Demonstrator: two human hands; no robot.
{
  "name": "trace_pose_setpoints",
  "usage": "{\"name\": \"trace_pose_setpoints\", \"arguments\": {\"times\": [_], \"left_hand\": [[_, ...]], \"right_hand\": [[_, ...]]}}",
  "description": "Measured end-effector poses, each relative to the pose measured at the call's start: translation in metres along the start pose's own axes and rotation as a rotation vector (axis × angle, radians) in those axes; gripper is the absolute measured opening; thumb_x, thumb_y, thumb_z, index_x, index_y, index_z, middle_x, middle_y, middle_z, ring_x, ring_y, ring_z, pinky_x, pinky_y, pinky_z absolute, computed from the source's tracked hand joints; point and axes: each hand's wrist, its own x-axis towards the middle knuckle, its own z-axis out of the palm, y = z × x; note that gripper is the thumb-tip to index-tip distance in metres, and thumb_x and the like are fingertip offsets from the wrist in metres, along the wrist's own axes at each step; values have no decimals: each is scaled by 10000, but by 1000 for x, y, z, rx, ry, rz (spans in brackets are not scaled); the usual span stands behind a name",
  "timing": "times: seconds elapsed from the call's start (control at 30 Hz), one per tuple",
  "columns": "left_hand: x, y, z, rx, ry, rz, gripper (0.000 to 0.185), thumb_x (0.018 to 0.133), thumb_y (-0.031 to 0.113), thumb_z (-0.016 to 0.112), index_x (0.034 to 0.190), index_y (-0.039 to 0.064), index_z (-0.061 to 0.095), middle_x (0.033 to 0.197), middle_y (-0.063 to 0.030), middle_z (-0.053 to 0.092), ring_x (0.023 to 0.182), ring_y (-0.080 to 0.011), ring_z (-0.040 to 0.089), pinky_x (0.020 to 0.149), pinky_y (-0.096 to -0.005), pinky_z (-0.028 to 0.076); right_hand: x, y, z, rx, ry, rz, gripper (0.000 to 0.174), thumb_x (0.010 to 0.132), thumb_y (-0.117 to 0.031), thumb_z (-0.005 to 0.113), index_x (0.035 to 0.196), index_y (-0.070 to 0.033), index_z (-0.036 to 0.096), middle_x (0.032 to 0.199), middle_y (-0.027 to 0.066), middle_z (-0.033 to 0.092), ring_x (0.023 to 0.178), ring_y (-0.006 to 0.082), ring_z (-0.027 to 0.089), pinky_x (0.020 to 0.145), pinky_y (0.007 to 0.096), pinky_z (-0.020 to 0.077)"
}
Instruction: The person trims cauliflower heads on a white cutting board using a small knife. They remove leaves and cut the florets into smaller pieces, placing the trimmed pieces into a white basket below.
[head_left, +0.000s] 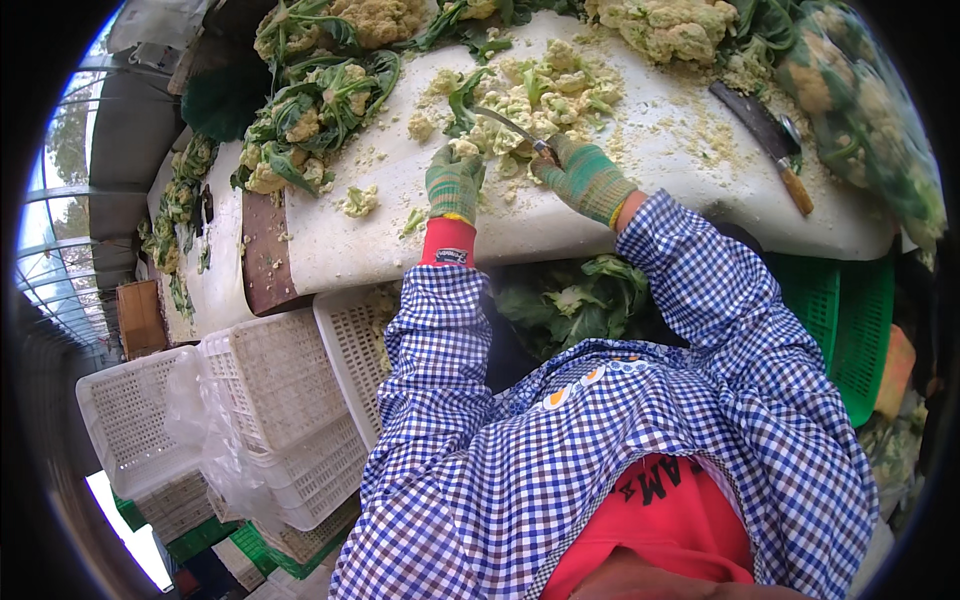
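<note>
My left hand (454, 182), in a striped green and tan knit glove, is at the near edge of a pile of cut cauliflower florets (536, 94). Its fingertips are at a small floret (464, 147); whether they grip it I cannot tell. In a matching glove, my right hand (585, 178) is closed around the handle of a small curved knife (504, 122). The blade points left over the pile, its tip by a green cauliflower leaf (463, 101). A loose floret (358, 201) lies to the left on the white-covered table (352, 251).
Whole cauliflowers (300, 124) with leaves line the table's far and left sides. A large cleaver (757, 139) with a wooden handle lies at right, beside a clear bag of cauliflower (862, 120). White plastic crates (277, 375) stand lower left, a green crate (862, 337) lower right. Leaves (577, 300) lie below the table edge.
</note>
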Motion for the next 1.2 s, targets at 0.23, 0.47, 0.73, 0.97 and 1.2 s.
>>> {"name": "trace_pose_setpoints", "arguments": {"times": [0.23,0.47,0.73,0.97,1.2], "left_hand": [[-7,9,-4,-618,-383,-180,275,848,-90,502,1115,-36,540,959,-112,616,748,-215,628,639,-286,572],[-20,11,26,-588,-347,-30,479,771,-127,586,1212,14,464,1031,-134,610,839,-239,644,685,-337,583],[51,9,-39,505,388,351,563,771,16,664,1293,-4,452,1147,-198,568,1092,-308,558,939,-358,467],[82,9,-9,925,164,389,463,824,249,649,1236,53,569,1181,-193,596,1117,-326,561,938,-382,442],[109,11,10,1048,-30,230,357,800,205,655,1124,62,616,957,-164,664,846,-297,655,806,-412,525]], "right_hand": [[6,-3,13,143,48,-13,435,869,-371,598,1067,14,559,886,244,632,843,374,625,732,427,483],[13,-12,9,711,-54,223,248,850,-145,631,1018,3,524,626,65,554,377,130,487,320,268,370],[14,-20,3,473,-70,229,219,864,-183,627,932,6,539,610,57,570,358,123,477,309,261,356],[9,-27,1,475,-31,230,274,880,-264,631,887,-1,554,613,53,556,367,123,472,334,275,366],[15,-4,0,334,73,68,287,879,-268,630,896,7,553,608,55,547,396,124,499,357,275,388]]}}
